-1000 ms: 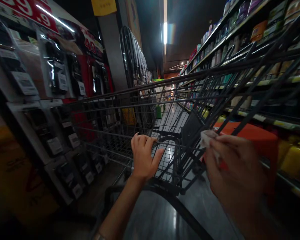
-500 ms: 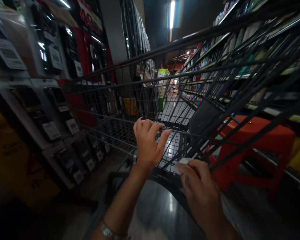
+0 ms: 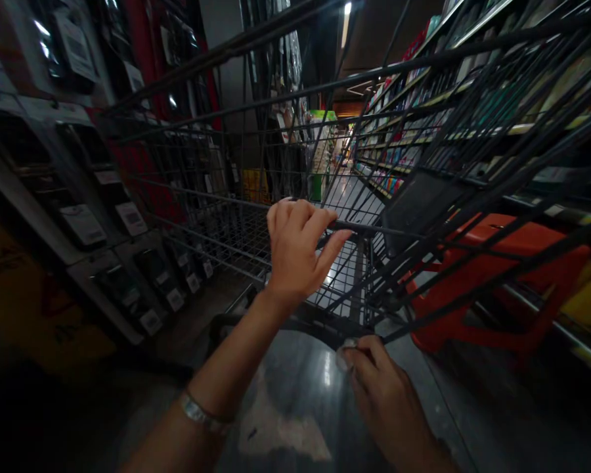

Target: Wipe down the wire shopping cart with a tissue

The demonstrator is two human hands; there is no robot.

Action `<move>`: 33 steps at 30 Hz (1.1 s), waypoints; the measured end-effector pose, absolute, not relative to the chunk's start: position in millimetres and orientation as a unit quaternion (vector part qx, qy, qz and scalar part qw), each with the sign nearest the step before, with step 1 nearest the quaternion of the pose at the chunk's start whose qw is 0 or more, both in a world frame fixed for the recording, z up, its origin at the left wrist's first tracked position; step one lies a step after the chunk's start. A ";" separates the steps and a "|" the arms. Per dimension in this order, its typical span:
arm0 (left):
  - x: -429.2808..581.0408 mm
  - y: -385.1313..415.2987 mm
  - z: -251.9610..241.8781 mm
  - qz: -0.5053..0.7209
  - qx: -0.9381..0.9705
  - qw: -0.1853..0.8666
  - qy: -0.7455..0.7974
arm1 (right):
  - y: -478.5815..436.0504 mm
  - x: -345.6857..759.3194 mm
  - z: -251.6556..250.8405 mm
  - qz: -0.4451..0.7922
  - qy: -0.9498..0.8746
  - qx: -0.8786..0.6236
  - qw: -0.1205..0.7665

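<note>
Dim store aisle, shelves both sides | left hand [image 3: 295,253] at centre, fingers curled over shopping cart [image 3: 236,230] wire | right hand [image 3: 387,394] lower centre pinching white cloth [image 3: 345,355] against cart's lower bar

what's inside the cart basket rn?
Nothing shows inside the shopping cart: through the wire bottom only shiny floor is visible. Left hand grips a cross wire; right hand presses a small white wad to the lower frame. The dark corners are unclear.

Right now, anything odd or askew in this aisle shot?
Yes: the shopping cart is tipped up, its wire sides slanting. The left hand grips a cart wire; the right hand presses a white cloth to its lower frame.
</note>
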State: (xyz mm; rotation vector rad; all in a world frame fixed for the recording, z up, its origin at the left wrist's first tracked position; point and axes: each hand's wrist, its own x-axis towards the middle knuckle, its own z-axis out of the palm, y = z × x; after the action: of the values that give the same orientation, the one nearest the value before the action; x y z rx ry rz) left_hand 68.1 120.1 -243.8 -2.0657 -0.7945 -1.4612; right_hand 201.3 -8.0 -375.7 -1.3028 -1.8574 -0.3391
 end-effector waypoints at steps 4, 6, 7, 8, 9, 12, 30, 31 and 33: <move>42.9 128.0 -242.5 -0.428 -0.821 0.296 -0.235 | -18.0 218.3 -334.2 -0.244 -0.695 -0.494 0.463; 32.8 130.4 -241.5 -0.387 -0.846 0.297 -0.214 | -17.1 224.7 -314.8 -0.319 -0.661 -0.499 0.460; 29.7 130.8 -241.3 -0.373 -0.854 0.295 -0.210 | -15.4 225.9 -308.9 -0.342 -0.648 -0.504 0.457; 27.8 130.6 -241.2 -0.364 -0.858 0.294 -0.211 | -13.2 225.5 -306.3 -0.352 -0.642 -0.510 0.452; 27.2 129.9 -241.4 -0.357 -0.860 0.295 -0.215 | -10.9 223.8 -306.9 -0.352 -0.641 -0.515 0.447; 30.2 126.3 -242.9 -0.353 -0.854 0.304 -0.230 | -5.6 214.2 -322.8 -0.313 -0.652 -0.535 0.436; 20.3 86.4 -339.9 -0.392 -0.836 0.302 -0.239 | -35.0 226.8 -313.5 -0.260 -0.673 -0.500 0.480; 22.2 85.7 -341.9 -0.395 -0.837 0.293 -0.241 | -31.3 225.9 -312.2 -0.271 -0.665 -0.504 0.479; 26.3 85.5 -342.7 -0.411 -0.831 0.276 -0.254 | -21.7 221.8 -314.6 -0.299 -0.655 -0.512 0.468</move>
State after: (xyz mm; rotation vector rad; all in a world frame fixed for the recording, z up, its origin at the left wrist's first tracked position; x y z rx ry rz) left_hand 26.3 85.5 -342.7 -2.2317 -0.6827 -1.1050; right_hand 221.8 -21.7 -314.6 -1.2565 -1.6072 -0.7340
